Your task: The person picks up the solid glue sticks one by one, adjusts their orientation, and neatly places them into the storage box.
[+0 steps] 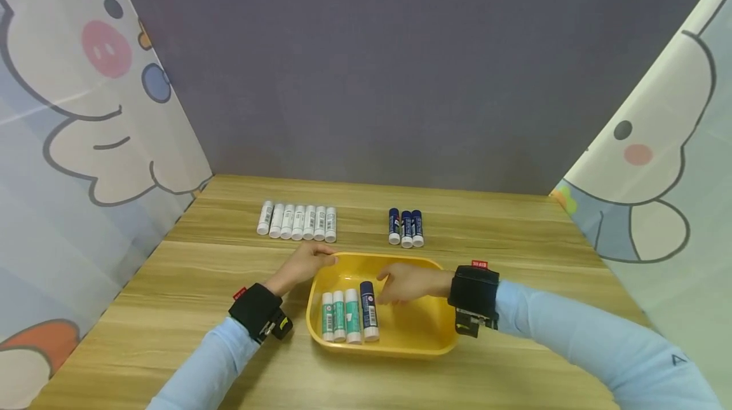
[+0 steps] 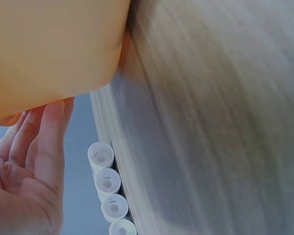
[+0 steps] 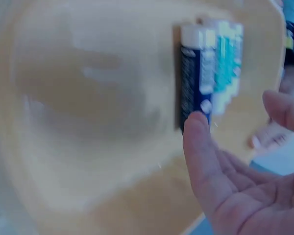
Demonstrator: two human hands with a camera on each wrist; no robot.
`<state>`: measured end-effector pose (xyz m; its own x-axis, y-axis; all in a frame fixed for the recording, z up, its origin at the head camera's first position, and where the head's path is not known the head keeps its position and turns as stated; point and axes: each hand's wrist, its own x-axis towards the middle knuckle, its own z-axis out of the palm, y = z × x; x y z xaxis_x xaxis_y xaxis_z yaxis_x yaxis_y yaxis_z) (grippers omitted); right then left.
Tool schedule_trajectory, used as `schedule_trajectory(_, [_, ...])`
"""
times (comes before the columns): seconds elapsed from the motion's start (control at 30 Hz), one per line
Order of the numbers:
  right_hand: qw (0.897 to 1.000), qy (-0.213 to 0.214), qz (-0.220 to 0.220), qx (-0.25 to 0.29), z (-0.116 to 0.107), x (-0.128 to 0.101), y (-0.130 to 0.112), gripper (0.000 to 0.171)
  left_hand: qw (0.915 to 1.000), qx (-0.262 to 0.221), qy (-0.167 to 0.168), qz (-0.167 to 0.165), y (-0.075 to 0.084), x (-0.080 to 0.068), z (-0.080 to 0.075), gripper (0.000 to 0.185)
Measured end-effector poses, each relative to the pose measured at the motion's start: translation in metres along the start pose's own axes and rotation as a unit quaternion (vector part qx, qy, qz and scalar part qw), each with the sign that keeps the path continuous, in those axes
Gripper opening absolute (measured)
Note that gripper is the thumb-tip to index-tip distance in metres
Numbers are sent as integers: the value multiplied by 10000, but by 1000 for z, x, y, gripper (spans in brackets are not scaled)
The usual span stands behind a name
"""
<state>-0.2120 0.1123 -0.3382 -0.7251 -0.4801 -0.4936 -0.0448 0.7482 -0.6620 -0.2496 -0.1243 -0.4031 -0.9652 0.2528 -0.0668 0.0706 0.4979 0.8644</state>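
A yellow tray (image 1: 408, 324) sits in the middle of the wooden table. Along its left side lie three green-and-white sticks (image 1: 340, 316) and one navy stick (image 1: 368, 309). My left hand (image 1: 307, 262) rests with straight fingers against the tray's back-left rim; the left wrist view shows the fingers (image 2: 44, 142) under the tray's yellow edge (image 2: 49, 49). My right hand (image 1: 403, 283) hovers inside the tray just right of the navy stick, palm open and holding nothing. In the blurred right wrist view, the right hand (image 3: 235, 186) has its thumb close to the navy stick (image 3: 192, 83).
Several white sticks (image 1: 297, 222) lie in a row behind the tray at the left, also in the left wrist view (image 2: 106, 172). Three navy sticks (image 1: 405, 227) lie behind it at the right. Cartoon-print panels and a grey back wall enclose the table (image 1: 515, 232).
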Motion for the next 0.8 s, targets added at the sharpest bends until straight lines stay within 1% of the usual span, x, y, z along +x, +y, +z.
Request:
schedule_trajectory(0.13, [9993,45,-223,281,-13,-2,2,49,10000,-14,-28,33,-1,1,0,24])
schedule_trajectory(0.23, [9979,216,-428,429,-20,1,4,47,10000,-32,-56,42,-2,2,-1,24])
schedule_trajectory(0.33, [9962,468,-601,424,-28,4,6,45,9999,-55,-109,24,-2,1,-1,25])
schedule_trajectory(0.5, [9923,925,-771,287,-49,13,11,44,10000,-42,-55,-49,-3,1,-3,25])
schedule_trajectory(0.63, [9892,1280,-710,86,-67,21,24,46,10000,18,-18,-8,-3,0,-3,24])
schedule_trajectory(0.73, [9859,1592,-509,-103,-78,26,35,45,10000,-10,-42,43,-3,0,-1,24])
schedule_trajectory(0.8, [9826,1776,-479,-262,-85,30,41,44,10000,-59,-10,11,-3,1,-1,24])
